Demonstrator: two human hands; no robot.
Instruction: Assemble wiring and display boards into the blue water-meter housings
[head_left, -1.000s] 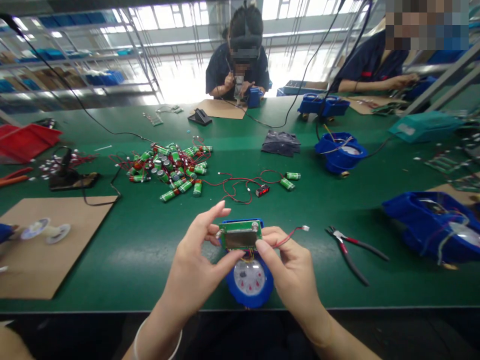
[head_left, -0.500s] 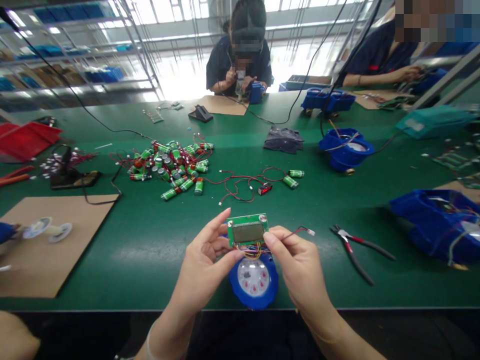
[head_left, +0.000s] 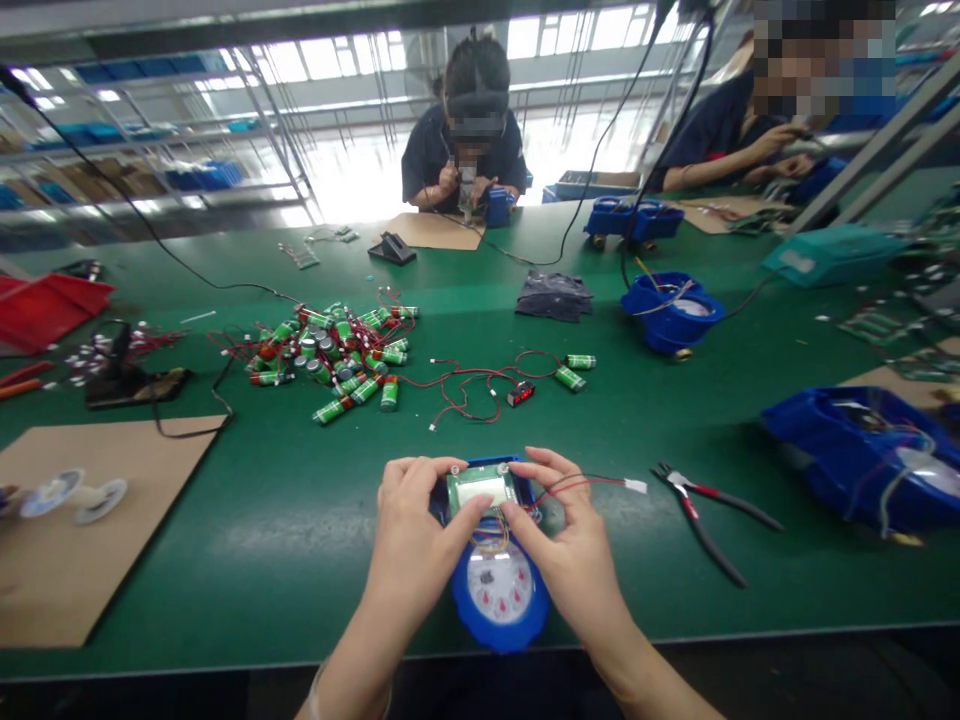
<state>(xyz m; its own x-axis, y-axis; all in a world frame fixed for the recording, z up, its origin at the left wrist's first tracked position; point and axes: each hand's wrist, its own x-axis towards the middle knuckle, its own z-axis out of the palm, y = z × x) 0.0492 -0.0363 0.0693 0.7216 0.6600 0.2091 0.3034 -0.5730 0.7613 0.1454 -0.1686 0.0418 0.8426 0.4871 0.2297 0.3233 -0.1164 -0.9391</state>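
A green circuit board with a display is held between my two hands, over the open upper part of a blue water meter. My left hand grips its left side, thumb on the face and fingers at the top edge. My right hand grips the right side the same way. Thin coloured wires run from beneath the board towards the meter's round dial. A red and black lead with a white connector sticks out to the right past my right hand. Whether the board touches the housing is hidden.
Pliers lie to the right, near another blue meter. Ahead is a pile of green batteries with leads, beside a small red-lit meter. A solder spool rests on cardboard at left. Two people work across the table.
Both hands have brought the board lower and flatter over the blue housing. Its display now looks pale instead of dark. My thumbs have moved together on its lower edge.
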